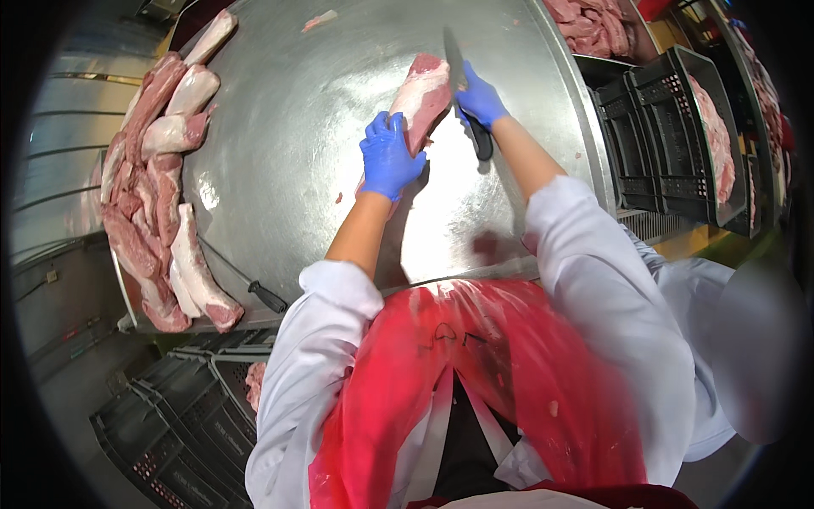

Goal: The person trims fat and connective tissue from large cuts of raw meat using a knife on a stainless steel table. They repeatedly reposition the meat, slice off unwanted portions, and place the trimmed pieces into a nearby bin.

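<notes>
In my right hand (482,95), gloved in blue, is a knife (484,146) with a black handle. Its blade points away from me, just right of the far end of a long piece of pork (426,95). My left hand (390,157), also in a blue glove, grips the pork's near part, the fingers spread across its top and side. Pink flesh and white fat show on the piece, which lies lengthwise on a metal table (297,127). Part of it is hidden under the left hand and forearm.
Several pork pieces (161,195) are piled along the table's left edge. Near them lies a sharpening steel (269,297) with a black handle. Black crates (657,127) stand at right, more crates (182,416) at lower left. A meat-filled bin (593,30) is far right. A small scrap (320,20) lies far back.
</notes>
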Motion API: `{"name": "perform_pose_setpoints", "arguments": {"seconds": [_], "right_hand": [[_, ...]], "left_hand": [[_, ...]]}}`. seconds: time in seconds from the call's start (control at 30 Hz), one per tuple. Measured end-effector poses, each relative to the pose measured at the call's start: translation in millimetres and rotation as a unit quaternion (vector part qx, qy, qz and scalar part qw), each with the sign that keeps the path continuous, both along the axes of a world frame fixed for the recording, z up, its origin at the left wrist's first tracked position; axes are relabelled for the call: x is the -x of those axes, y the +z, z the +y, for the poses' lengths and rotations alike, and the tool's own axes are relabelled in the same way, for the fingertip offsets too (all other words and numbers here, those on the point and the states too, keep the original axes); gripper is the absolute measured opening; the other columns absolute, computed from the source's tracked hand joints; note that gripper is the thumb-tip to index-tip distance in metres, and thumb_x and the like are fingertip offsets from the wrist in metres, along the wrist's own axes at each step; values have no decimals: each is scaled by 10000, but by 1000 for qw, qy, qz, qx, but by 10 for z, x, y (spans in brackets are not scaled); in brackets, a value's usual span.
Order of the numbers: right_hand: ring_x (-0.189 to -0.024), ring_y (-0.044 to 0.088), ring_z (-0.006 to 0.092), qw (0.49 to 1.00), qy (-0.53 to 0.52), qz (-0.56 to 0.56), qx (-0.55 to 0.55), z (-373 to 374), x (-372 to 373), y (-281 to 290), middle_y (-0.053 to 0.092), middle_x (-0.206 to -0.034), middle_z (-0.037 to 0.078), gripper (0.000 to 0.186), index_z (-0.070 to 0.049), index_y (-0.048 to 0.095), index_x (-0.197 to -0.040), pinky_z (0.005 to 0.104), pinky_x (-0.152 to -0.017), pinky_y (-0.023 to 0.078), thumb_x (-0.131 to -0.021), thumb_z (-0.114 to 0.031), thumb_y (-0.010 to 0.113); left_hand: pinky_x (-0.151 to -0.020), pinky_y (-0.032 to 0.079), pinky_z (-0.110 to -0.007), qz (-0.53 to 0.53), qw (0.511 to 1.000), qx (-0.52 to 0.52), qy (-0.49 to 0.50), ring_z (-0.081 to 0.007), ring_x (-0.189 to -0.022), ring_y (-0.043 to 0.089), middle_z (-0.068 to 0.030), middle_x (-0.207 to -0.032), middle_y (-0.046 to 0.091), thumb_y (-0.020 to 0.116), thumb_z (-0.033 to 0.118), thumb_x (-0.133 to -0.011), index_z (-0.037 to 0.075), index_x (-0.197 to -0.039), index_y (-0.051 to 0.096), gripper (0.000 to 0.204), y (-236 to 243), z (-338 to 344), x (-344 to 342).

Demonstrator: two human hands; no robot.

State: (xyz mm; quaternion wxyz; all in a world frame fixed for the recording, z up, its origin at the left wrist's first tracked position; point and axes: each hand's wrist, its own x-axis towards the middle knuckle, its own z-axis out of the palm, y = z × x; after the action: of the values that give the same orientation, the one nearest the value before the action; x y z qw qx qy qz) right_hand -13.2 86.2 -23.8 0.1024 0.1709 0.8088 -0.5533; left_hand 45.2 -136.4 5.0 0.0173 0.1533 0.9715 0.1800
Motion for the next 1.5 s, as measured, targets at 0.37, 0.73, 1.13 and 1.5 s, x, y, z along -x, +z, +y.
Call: {"name": "perform_pose_setpoints", "arguments": {"seconds": [0.37, 0.73, 1.13, 1.5], "right_hand": [[-633, 649, 193, 999, 2, -47, -25, -116, -422, 112, 675, -828, 157, 733, -209, 162, -1614, 355, -637, 562, -969, -165, 507], [-564, 610, 180, 997, -1, -60, 53, -446, -974, 153, 662, -772, 105, 754, -233, 168, -1614, 347, -574, 549, -967, -123, 538], [-564, 604, 113, 982, -139, 69, 106, 219, -1859, 298, 661, -781, 95, 826, -247, 166, -1617, 282, -506, 516, -926, -58, 577], [-551, 599, 128, 986, -112, 55, 114, -9, -1234, -159, 632, -713, 66, 821, -296, 144, -1617, 289, -527, 526, -941, -68, 551]], "left_hand": [[-903, 488, -476, -73, 991, -39, -102, -392, -1109, 523, -177, -1271, 488, 770, 254, -623, 49, -1289, 465, 761, -235, -394, 163], [-990, 464, -492, -77, 991, -79, -77, -432, -1143, 525, -219, -1304, 503, 755, 261, -710, 10, -1330, 439, 740, -336, -421, 37], [-889, 541, -429, -58, 997, -34, -24, -382, -988, 674, -221, -1011, 704, 713, 413, -802, 3, -1024, 713, 467, 144, 579, 700], [-710, 560, -395, -164, 985, -53, -11, -347, -770, 712, -222, -805, 714, 716, 228, -764, -8, -814, 729, 242, -275, 513, 1307]]}}
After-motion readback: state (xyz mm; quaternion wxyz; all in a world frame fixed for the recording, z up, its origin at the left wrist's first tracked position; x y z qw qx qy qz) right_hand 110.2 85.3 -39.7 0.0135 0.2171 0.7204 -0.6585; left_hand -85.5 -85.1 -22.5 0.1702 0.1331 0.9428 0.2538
